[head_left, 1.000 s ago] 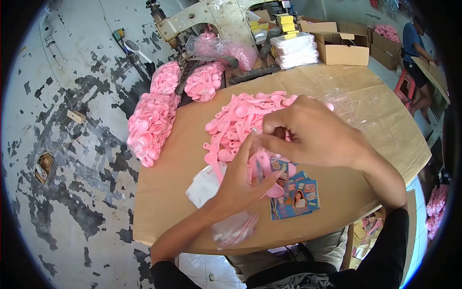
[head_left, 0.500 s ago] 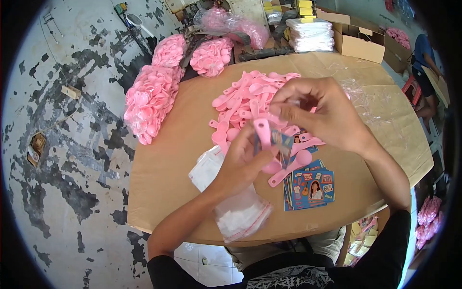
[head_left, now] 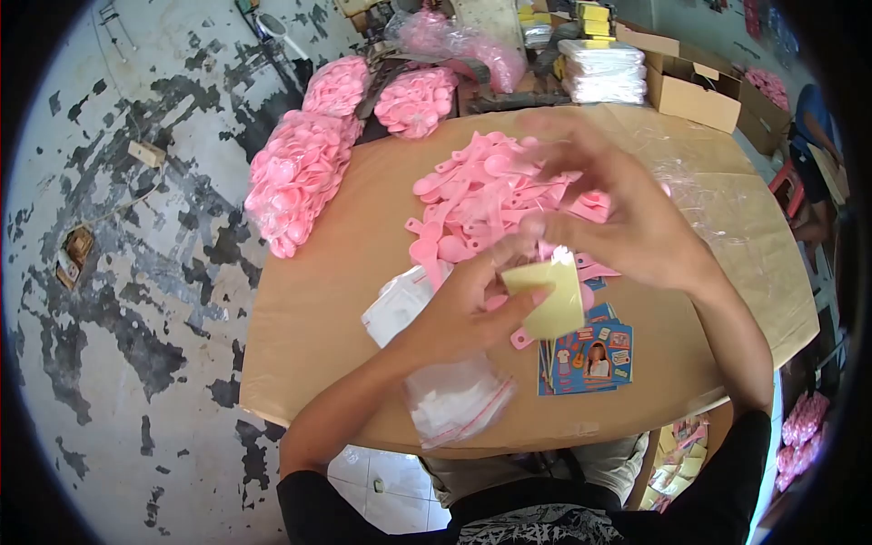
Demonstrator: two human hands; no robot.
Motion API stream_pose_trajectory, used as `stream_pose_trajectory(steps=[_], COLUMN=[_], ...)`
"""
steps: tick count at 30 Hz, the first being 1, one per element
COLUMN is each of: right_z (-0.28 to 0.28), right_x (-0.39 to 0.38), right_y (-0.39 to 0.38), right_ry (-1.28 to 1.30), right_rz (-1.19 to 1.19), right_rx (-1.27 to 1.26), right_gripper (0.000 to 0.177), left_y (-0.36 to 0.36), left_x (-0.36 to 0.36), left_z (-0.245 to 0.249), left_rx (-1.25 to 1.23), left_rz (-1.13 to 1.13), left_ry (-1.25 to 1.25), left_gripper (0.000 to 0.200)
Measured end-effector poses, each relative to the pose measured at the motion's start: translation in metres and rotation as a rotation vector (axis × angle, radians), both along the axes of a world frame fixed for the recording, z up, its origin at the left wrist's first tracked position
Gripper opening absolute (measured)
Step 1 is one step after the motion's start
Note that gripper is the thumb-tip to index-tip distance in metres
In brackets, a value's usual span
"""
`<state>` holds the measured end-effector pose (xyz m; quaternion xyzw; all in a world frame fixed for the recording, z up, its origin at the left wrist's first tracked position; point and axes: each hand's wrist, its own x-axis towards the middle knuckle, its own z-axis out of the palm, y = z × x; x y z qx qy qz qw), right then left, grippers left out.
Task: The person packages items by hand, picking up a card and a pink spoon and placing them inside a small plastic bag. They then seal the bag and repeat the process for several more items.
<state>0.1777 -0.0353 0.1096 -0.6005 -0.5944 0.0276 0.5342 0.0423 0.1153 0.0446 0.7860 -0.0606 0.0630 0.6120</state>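
My left hand (head_left: pixel 477 304) pinches a small plastic packet between thumb and fingers. The packet's yellow card side (head_left: pixel 554 300) faces me, with a bright glare on its top edge. Close above it is my right hand (head_left: pixel 618 213), blurred, its thumb near the packet's top and its other fingers spread apart. Behind both hands lies a heap of pink plastic spoons (head_left: pixel 472 186). Printed blue cards (head_left: pixel 590 359) are stacked just below the packet. Clear plastic bags (head_left: pixel 459 400) lie under my left forearm, and more whitish bags (head_left: pixel 397 304) sit left of the hand.
Bulging bags of pink spoons (head_left: pixel 300 173) stand at the table's left edge. White plastic packs (head_left: pixel 604 73) and an open cardboard box (head_left: pixel 699 95) are at the back. Crumpled clear wrap (head_left: pixel 704 195) lies at right. Another person (head_left: pixel 813 145) is at far right.
My left hand has turned the packet over: the spoon and blue card faced me before, now the yellow side does. My right hand's fingers have spread apart.
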Motion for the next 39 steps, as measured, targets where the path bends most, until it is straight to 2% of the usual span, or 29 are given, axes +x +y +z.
stream_pose_trajectory(steps=[2,4,7,8,11,12,14,18,21,24,27,36,39], right_z=[0.007,0.008,-0.004,-0.007,-0.008,-0.012,-0.021,-0.024,-0.034,-0.037,-0.037,-0.04,-0.036], right_x=[-0.003,0.0,0.007,0.01,0.003,0.006,0.017,0.006,0.008,0.009,0.007,0.007,0.008], right_y=[-0.004,-0.002,0.002,0.003,0.007,0.01,0.016,0.016,0.022,0.023,0.023,0.024,0.022], right_ry=[0.222,0.175,0.115,0.089,-0.107,-0.303,-0.698,-0.753,-0.819,-0.877,-0.893,-0.759,-0.733], right_rz=[0.097,0.064,0.038,0.032,-0.12,-0.176,-0.287,-0.294,-0.34,-0.342,-0.306,-0.252,-0.25], right_rx=[-0.151,-0.105,-0.118,-0.127,-0.075,0.035,0.252,0.153,0.162,0.151,0.127,0.112,0.081], right_gripper=[0.042,0.038,0.033,0.032,0.025,0.024,0.021,0.015,0.016,0.016,0.017,0.013,0.014], left_y=[0.005,0.011,0.018,0.015,0.008,0.007,0.005,0.002,0.002,-0.003,0.0,0.004,0.003], left_x=[-0.001,-0.003,0.0,0.003,0.005,0.005,0.003,0.005,-0.001,-0.002,0.0,0.001,0.0], left_z=[0.011,0.017,0.009,0.007,0.006,0.003,0.007,0.008,0.017,0.022,0.013,0.007,0.008], left_rx=[0.149,0.262,0.054,-0.167,-0.306,-0.222,-0.129,0.024,0.409,0.532,0.601,0.693,0.75], left_rz=[-0.122,-0.182,-0.059,-0.062,0.114,0.217,0.263,0.317,0.354,0.393,0.415,0.377,0.319], left_ry=[0.076,0.076,-0.033,-0.152,-0.082,-0.137,-0.115,-0.142,-0.124,-0.154,-0.267,-0.311,-0.327], left_gripper=[0.047,0.047,0.044,0.04,0.037,0.036,0.037,0.035,0.024,0.017,0.018,0.013,0.025])
